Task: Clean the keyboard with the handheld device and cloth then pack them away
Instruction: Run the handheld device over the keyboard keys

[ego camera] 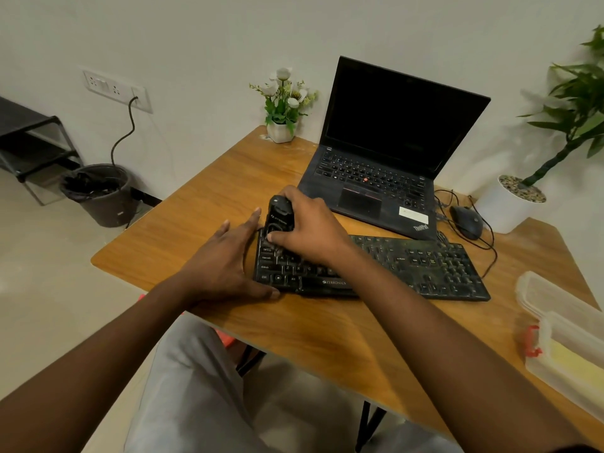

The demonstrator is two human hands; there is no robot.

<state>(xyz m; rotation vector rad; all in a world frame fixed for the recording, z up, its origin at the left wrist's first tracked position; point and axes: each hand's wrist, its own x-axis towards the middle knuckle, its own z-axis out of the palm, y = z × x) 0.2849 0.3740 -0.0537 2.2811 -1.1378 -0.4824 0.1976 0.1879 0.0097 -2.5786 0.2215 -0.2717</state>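
With the right hand [307, 230] gripping the black handheld device [279, 214] at the 9 o'clock end of the Zebronics keyboard [408, 266] and the flat, straight-fingered left hand [228, 259] bracing that edge, too hard a push could dislodge keycaps or skid it toward 3 o'clock.

Left hand [225, 259] flat (fingers straight), right hand [310, 228] curled

White wall [196, 44] with socket strip [114, 88], pale floor [42, 273] — wooden desk [196, 204], black bin [101, 194]
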